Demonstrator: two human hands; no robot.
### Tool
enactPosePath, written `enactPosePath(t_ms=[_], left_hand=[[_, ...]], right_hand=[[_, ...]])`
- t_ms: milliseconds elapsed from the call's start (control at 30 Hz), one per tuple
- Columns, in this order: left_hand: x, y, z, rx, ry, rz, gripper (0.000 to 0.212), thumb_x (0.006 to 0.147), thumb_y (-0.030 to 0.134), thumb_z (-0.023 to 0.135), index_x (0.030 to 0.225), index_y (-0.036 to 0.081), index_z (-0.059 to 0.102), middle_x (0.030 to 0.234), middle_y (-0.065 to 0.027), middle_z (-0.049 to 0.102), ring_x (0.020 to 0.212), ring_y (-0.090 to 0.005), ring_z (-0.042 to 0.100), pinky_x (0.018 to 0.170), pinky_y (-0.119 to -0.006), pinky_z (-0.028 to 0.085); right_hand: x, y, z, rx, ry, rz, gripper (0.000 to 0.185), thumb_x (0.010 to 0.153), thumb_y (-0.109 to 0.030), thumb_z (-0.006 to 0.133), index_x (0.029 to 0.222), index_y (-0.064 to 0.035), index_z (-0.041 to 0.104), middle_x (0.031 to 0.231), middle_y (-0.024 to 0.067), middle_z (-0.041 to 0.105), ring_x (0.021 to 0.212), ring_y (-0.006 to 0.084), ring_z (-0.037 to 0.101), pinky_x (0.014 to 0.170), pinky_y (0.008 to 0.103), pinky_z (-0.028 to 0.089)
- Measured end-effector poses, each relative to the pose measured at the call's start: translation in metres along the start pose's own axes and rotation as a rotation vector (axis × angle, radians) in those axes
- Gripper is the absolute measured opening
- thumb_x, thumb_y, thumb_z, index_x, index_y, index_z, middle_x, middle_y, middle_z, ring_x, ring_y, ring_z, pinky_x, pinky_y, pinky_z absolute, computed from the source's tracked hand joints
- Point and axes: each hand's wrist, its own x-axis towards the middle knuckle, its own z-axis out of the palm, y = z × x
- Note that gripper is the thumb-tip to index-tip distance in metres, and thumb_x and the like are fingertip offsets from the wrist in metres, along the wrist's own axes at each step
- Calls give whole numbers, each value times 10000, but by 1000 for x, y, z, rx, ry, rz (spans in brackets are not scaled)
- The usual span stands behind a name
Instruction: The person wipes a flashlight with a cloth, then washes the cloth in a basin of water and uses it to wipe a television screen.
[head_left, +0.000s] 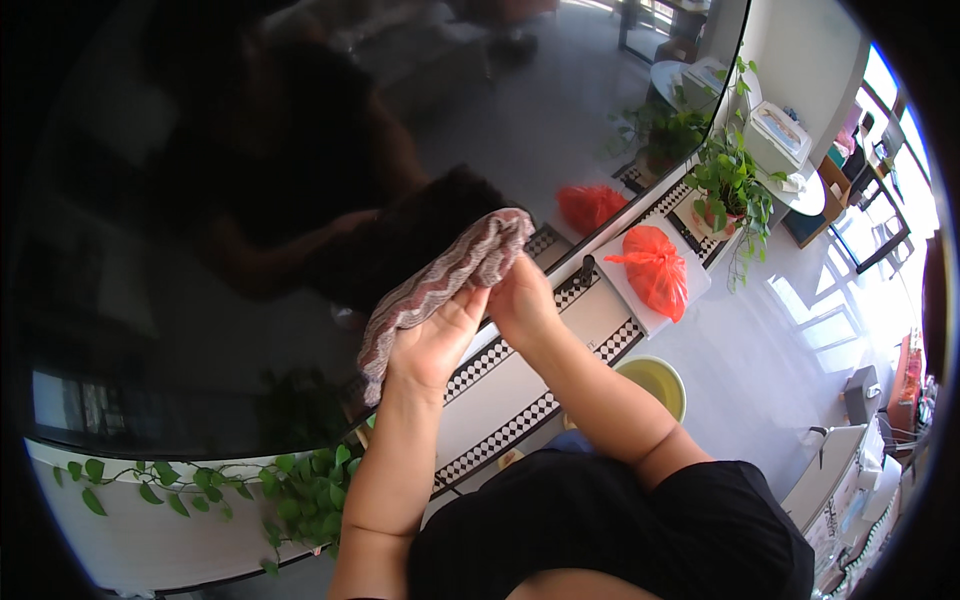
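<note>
A striped brown, pink and white cloth (442, 281) lies bunched against the lower part of a large, glossy black television screen (225, 352). My left hand (431, 349) holds the cloth's lower stretch, palm turned towards me and the fingertips tucked under its edge. At the upper end, my right hand (525, 304) grips a gathered fold, close beside the left fingertips. Part of each hand's grip is hidden by the cloth. Dark reflections of my arms and the room show in the screen.
Below the screen runs a low cabinet with a black-and-white patterned runner (517, 382). On it stand a small black object (587, 270), a knotted red plastic bag (655, 274) and a potted trailing plant (727, 180). Another leafy plant (307, 495) trails at left. A green basin (652, 379) sits near my right forearm.
</note>
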Motion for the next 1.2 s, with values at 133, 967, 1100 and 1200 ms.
enactPosePath(t_ms=[133, 967, 1100, 1200], left_hand=[[3, -8, 20, 185, -181, -74, 391, 920, 212, 354, 1179, -71, 426, 1227, -208, 460, 1143, -306, 449, 974, -419, 378], [-101, 30, 78, -32, -484, 248, 307, 885, 63, 355, 1148, -65, 447, 1151, -195, 519, 1077, -271, 510, 894, -386, 450], [-113, 27, 70, 295, -534, 148, 507, 868, 90, 338, 1333, -59, 201, 1372, -223, 276, 1191, -304, 414, 964, -387, 380], [-131, 21, 79, 709, -473, 527, 600, 859, 166, 411, 1363, -19, 142, 1397, -214, 226, 1222, -334, 368, 951, -417, 381]], right_hand=[[-24, -34, 16, -738, 36, -685, 196, 856, -70, 472, 1041, -9, 449, 925, 47, 509, 852, 120, 486, 803, 270, 401], [-8, -42, 235, -1491, -476, -1673, 599, 729, -398, 536, 1092, 69, 435, 1266, 310, 293, 1217, 487, 214, 986, 554, 162], [-5, -71, 273, -1449, -576, -1562, 658, 754, -354, 569, 1188, 86, 345, 1317, 330, 234, 1221, 465, 271, 988, 445, 299], [18, -105, 299, -1365, -312, -1831, 665, 793, -320, 529, 1254, 87, 276, 1340, 332, 187, 1257, 475, 178, 1017, 486, 233]])
